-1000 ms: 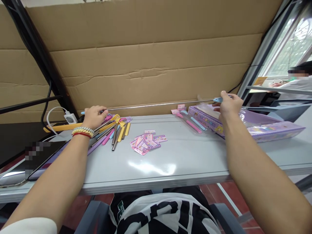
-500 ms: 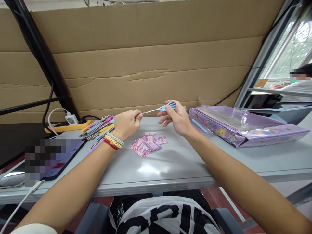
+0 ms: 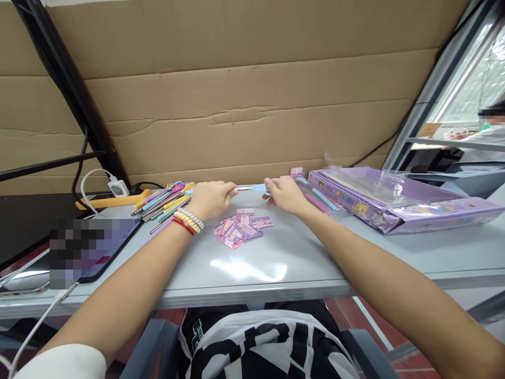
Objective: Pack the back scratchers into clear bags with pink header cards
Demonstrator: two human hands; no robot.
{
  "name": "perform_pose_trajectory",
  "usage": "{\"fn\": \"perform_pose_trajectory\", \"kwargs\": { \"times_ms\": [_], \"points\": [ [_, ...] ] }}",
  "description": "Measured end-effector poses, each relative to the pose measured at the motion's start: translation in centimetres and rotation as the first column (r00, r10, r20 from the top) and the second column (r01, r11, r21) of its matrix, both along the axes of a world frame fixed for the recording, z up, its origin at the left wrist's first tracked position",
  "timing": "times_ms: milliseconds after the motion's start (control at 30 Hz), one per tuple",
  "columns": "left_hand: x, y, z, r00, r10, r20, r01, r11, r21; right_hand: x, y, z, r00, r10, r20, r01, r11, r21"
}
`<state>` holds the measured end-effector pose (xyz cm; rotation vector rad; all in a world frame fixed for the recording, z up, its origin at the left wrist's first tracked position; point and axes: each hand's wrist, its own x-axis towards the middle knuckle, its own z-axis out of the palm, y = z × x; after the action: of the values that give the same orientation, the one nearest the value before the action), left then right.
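My left hand (image 3: 213, 199) is closed around one end of a back scratcher (image 3: 258, 188) with a light blue claw head and a thin metal rod. My right hand (image 3: 284, 195) is closed on its blue head, fingers partly hiding it. The scratcher lies nearly level between the two hands, above the desk. Below them on the grey desk (image 3: 236, 273) is a loose heap of small pink and purple printed cards (image 3: 240, 231). Beside my left wrist lies a pile of similar back scratchers (image 3: 163, 205) in blue, yellow, pink and purple.
A purple box (image 3: 394, 213) with clear plastic film stands on the right. Next to it lie blue and pink sticks (image 3: 324, 199) in clear wrapping. At the left are a tablet (image 3: 114, 252), a white charger (image 3: 118, 186) and cables. Cardboard (image 3: 252, 116) closes off the back.
My right hand, loosely spread around the blue head before, has turned and closed on it. The blue prongs have gone from sight behind the fingers. My left hand keeps its grip.
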<state>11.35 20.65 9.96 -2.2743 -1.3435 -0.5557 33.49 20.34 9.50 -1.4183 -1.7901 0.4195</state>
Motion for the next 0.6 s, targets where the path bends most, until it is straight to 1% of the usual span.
{"fn": "perform_pose_trajectory", "kwargs": {
  "times_ms": [67,100,133,200,233,300,333,367,400,433,467,533,600],
  "points": [
    [-1.9,1.2,0.7,0.997,0.076,0.030,-0.077,0.997,0.026,2.5,1.0,0.8,0.977,-0.127,-0.171,0.126,0.992,-0.016],
    [-3.1,1.7,1.1,0.992,0.114,0.050,-0.116,0.992,0.041,4.2,1.4,1.2,0.938,-0.194,-0.288,0.198,0.980,-0.017],
    [-4.4,2.3,1.4,0.986,0.154,0.066,-0.157,0.987,0.044,6.0,1.7,1.7,0.871,-0.272,-0.409,0.291,0.957,-0.018],
    [-7.2,3.1,1.9,0.971,0.223,0.091,-0.227,0.974,0.029,9.6,2.1,2.4,0.734,-0.374,-0.567,0.441,0.897,-0.021],
    [-8.6,3.4,2.1,0.960,0.258,0.110,-0.262,0.965,0.026,11.2,2.2,2.6,0.669,-0.412,-0.618,0.505,0.863,-0.028],
    [-10.9,3.9,2.1,0.936,0.314,0.158,-0.322,0.946,0.028,13.5,2.2,2.9,0.523,-0.477,-0.707,0.629,0.775,-0.058],
    [-11.7,4.0,2.0,0.930,0.326,0.172,-0.335,0.942,0.024,14.3,2.2,2.9,0.468,-0.501,-0.728,0.674,0.735,-0.073],
    [-12.4,4.2,1.9,0.926,0.332,0.180,-0.340,0.940,0.019,14.7,2.2,2.9,0.435,-0.517,-0.737,0.705,0.705,-0.079],
    [-12.9,4.3,1.8,0.923,0.334,0.190,-0.344,0.939,0.017,15.0,2.1,2.8,0.417,-0.528,-0.740,0.727,0.682,-0.077],
    [-13.3,4.4,1.7,0.922,0.332,0.197,-0.341,0.940,0.014,15.0,2.1,2.8,0.415,-0.529,-0.740,0.733,0.676,-0.072],
    [-13.5,4.5,1.5,0.922,0.327,0.206,-0.335,0.942,0.007,14.9,2.1,2.7,0.424,-0.521,-0.741,0.727,0.684,-0.066],
    [-13.7,4.5,1.2,0.923,0.312,0.227,-0.315,0.949,-0.024,14.7,1.9,2.7,0.440,-0.501,-0.746,0.695,0.716,-0.071],
    [-13.6,4.5,0.9,0.923,0.296,0.248,-0.287,0.955,-0.073,14.5,1.7,2.8,0.457,-0.470,-0.755,0.636,0.766,-0.091]
  ]
}}
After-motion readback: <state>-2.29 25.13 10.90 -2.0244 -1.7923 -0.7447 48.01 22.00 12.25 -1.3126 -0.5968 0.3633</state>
